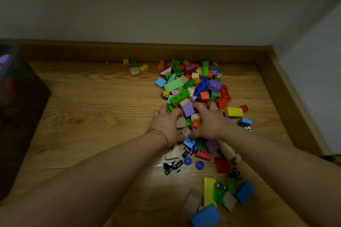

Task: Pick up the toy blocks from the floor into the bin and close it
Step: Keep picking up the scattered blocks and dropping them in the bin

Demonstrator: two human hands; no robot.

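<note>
Left hand [167, 125] and right hand [210, 123] cup blocks [173, 84] piled by skirting [92, 51].

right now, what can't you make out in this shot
Head view only:
- bin: dark, blurred and cut off by the left edge; no lid can be seen.
- pile of blocks: the part under the left hand and right hand is hidden by them, so any grip is unclear.
- blue block: blurred, cut by the bottom edge.
- small black parts: too small to identify.
</note>
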